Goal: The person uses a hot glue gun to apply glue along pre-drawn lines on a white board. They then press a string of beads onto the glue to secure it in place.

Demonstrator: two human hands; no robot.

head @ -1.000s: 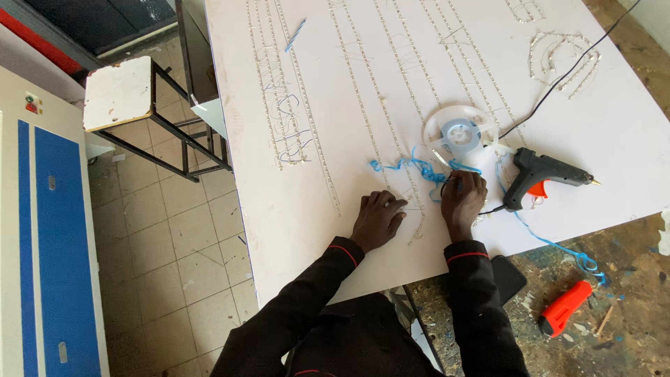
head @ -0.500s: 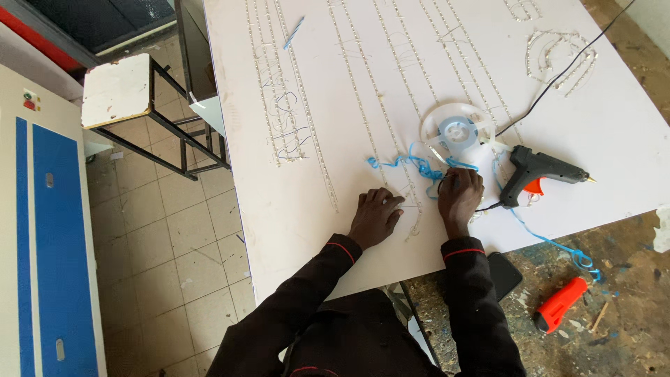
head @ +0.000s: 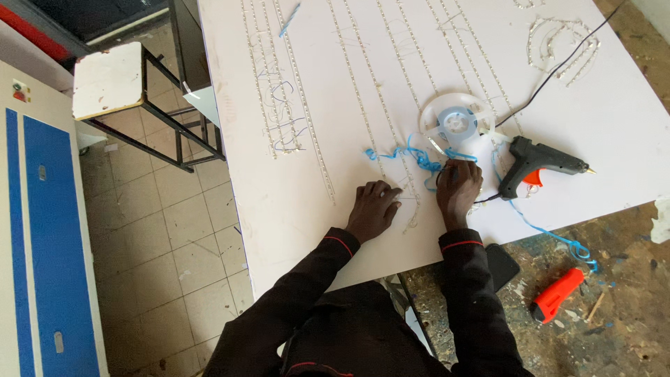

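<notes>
Your white board (head: pixel 335 209) carries light strips running lengthwise away from you. Your left hand (head: pixel 373 209) lies flat and released on the board beside one strip (head: pixel 407 192). Your right hand (head: pixel 458 190), the nearer one, pinches the blue backing ribbon (head: pixel 412 155), which trails left and away from it.

On a white board (head: pixel 335 209), the left hand (head: pixel 373 209) presses flat beside a light strip (head: pixel 408 199) while the right hand (head: pixel 457 188) pinches blue ribbon (head: pixel 419 157) near a glue gun (head: pixel 534 164).
</notes>
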